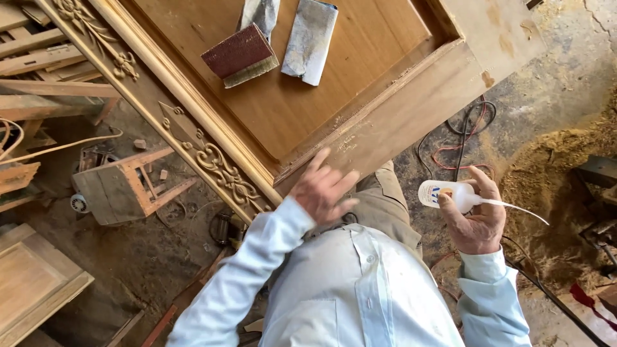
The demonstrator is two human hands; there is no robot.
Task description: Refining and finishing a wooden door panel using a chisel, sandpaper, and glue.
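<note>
Sandpaper block (241, 54) lies on door panel (308, 96); wooden stool (122, 186) alongside.

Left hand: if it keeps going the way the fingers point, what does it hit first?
The left hand points up and slightly right, with its fingertips at the corner of the wooden door panel. It would probably meet that panel's plain bottom rail almost at once; whether it already touches is unclear.

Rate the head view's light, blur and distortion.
Head view: soft, even daylight with no hard shadows or glare; the panel and sanding block are sharp; the left hand on the panel's edge is slightly smeared; the right hand and its glue bottle are fairly crisp; wide-angle lens bends the edges.
</note>
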